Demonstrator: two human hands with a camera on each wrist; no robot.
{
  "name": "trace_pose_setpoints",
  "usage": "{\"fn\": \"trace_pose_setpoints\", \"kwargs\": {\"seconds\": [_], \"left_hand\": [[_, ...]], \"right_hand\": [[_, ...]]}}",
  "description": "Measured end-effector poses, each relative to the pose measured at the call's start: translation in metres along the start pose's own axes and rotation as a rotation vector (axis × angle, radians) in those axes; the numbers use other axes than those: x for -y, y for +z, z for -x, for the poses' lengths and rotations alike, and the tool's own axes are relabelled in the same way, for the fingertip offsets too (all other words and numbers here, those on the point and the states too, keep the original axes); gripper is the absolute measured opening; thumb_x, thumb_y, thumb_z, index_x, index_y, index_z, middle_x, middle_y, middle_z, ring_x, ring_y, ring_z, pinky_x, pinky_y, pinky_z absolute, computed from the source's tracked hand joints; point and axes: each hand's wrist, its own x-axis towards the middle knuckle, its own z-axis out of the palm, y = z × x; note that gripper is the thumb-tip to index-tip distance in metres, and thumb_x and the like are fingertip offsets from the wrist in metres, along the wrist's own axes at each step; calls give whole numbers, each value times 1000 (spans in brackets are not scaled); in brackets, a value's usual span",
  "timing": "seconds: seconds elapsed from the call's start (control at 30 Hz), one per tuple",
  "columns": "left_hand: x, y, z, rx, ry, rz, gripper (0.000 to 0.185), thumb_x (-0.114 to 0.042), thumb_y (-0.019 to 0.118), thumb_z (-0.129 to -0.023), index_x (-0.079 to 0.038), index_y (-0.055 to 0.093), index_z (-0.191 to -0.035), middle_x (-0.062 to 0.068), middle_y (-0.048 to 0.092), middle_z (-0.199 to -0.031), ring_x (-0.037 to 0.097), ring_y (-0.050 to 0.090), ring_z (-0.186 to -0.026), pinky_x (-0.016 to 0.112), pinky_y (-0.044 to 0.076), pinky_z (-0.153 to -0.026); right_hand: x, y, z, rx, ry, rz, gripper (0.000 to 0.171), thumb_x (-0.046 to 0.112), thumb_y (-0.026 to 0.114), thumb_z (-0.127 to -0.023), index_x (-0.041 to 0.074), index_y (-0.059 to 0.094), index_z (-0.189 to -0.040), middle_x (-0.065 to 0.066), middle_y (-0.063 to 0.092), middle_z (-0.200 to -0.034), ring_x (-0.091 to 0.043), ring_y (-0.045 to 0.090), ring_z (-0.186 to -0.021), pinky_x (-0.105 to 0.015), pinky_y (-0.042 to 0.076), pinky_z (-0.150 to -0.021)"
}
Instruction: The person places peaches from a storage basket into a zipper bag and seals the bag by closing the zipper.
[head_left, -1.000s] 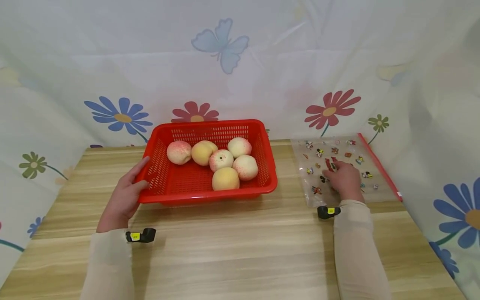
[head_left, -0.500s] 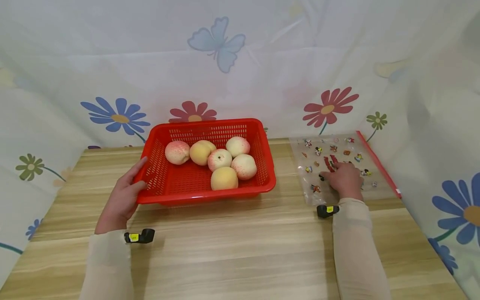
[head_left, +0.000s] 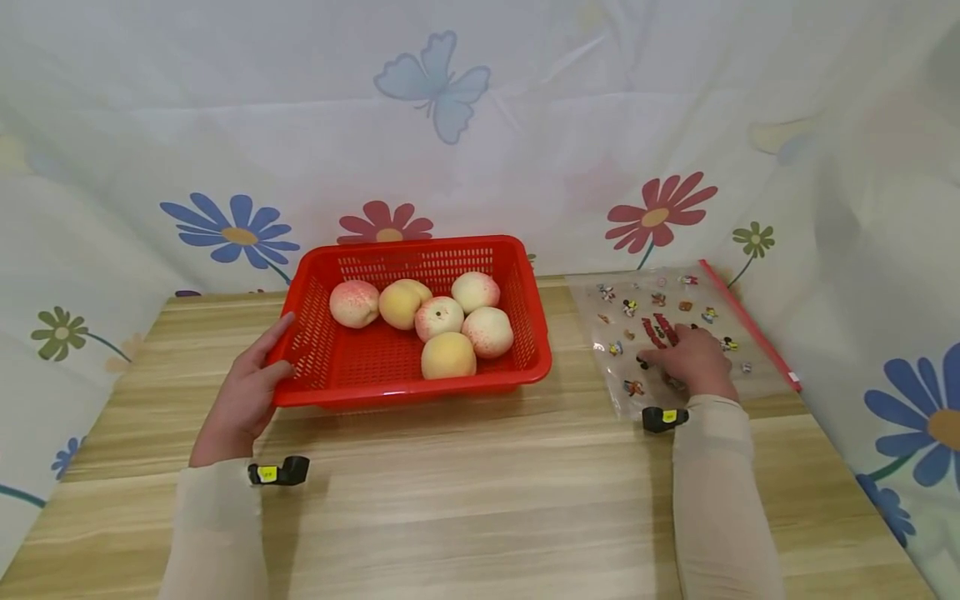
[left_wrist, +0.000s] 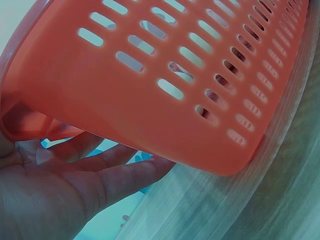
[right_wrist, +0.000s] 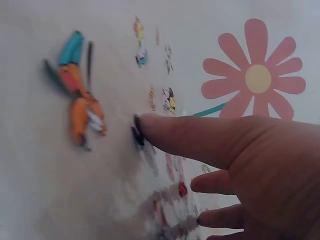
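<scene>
L hand (head_left: 242, 398) flat vs basket (head_left: 352, 385) left wall, fingers straight; basket w/ peaches (head_left: 448, 357) at table (head_left: 480, 500) back-center. R hand (head_left: 693, 360) presses bag (head_left: 757, 379) at back-right corner, fingers relaxed.

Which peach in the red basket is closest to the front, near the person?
The yellowish peach at the front of the red basket. It sits alone nearest the front rim, almost all yellow, while the other five sit behind it, most with pink blush.

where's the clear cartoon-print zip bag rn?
In the head view, the clear cartoon-print zip bag lies flat on the wooden table's right side, right of the red plastic basket, under the right hand.
</scene>
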Motion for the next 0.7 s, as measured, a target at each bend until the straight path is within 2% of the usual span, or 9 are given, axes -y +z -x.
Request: {"fn": "trace_pose_setpoints", "kwargs": {"seconds": [0.17,0.37,0.7], "left_hand": [[0,0,-1,5,-1,-1,69,0,38,-98,-36,20,-154,10,11,-163,29,39,-128,26,57,-81],[0,1,0,1,-1,-14,69,-1,39,-98,-38,21,-153,10,13,-162,29,40,-127,27,57,-81],[-1,0,1,8,-14,20,68,-1,39,-98,-37,21,-153,10,12,-162,21,45,-120,26,57,-80]], "right_hand": [[-3,-2,1,54,-25,-2,97,49,67,-84,-3,20,-151,-36,25,-148,-50,33,-128,-68,31,-104],[-3,-4,5,67,-72,19,93,47,70,-83,-4,28,-148,-35,26,-146,-48,36,-122,-64,35,-104],[-8,-8,6,135,-147,16,90,41,72,-82,-1,29,-149,-34,22,-150,-48,31,-128,-66,30,-107]]}}
